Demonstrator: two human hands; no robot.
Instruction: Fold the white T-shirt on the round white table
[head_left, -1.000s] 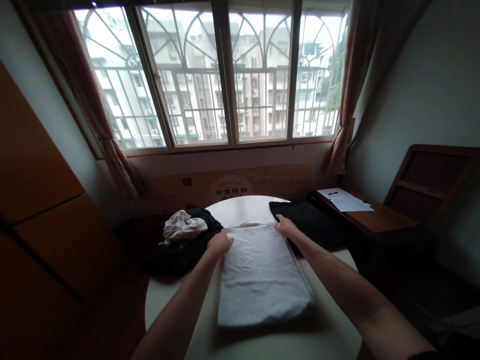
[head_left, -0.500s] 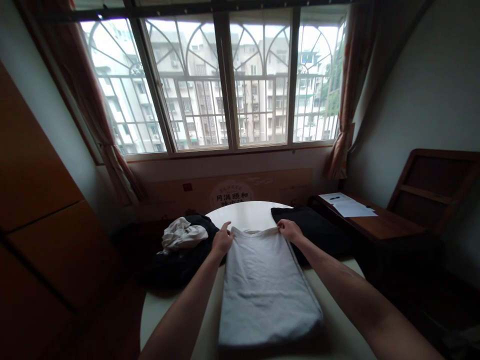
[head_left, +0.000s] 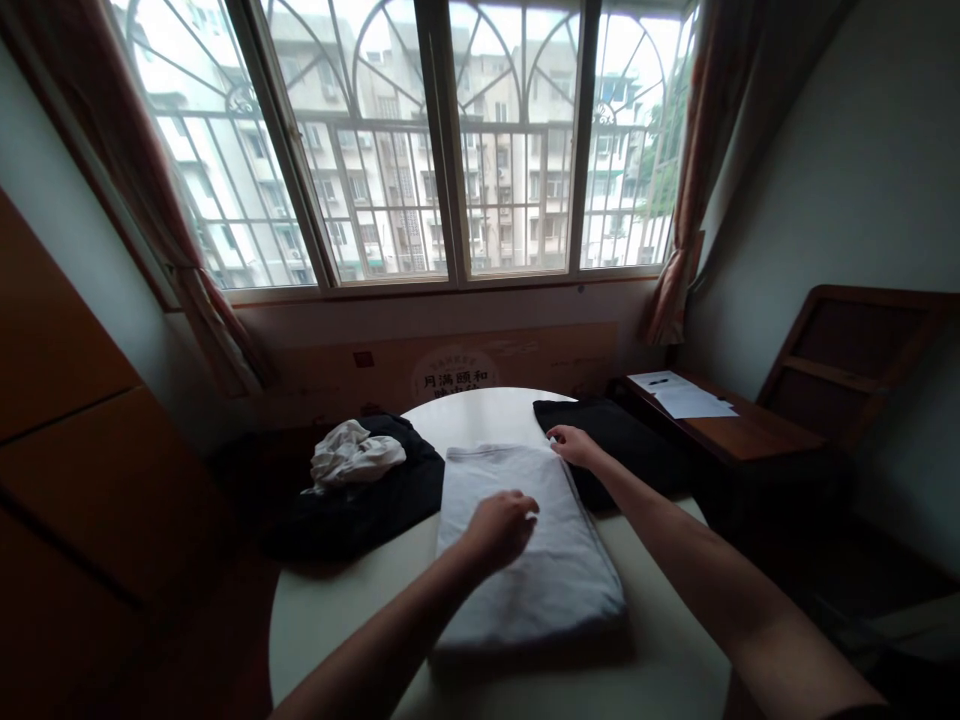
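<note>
A folded white T-shirt [head_left: 517,600] lies lengthwise on the white round table [head_left: 337,620], its far edge fairly straight. My left hand [head_left: 504,525] is over the middle of the shirt, back of the hand up, fingers loosely curved and a little apart, with nothing seen in them. At the shirt's far right corner, my right hand [head_left: 576,446] has thumb and fingertips closed on the fabric. Just beyond that hand, a folded black garment [head_left: 630,450] rests on the table's right side.
On the left, a crumpled white cloth [head_left: 356,455] sits on a heap of black clothing [head_left: 360,520] that overhangs the table edge. A wooden side table [head_left: 765,435] with paper sheets [head_left: 686,395] stands to the right. A printed cardboard panel [head_left: 540,355] is below the window.
My left hand has let go of the shirt's far left corner and moved right and nearer, over its middle. My right hand stays at the far right corner. The view has tilted down slightly.
</note>
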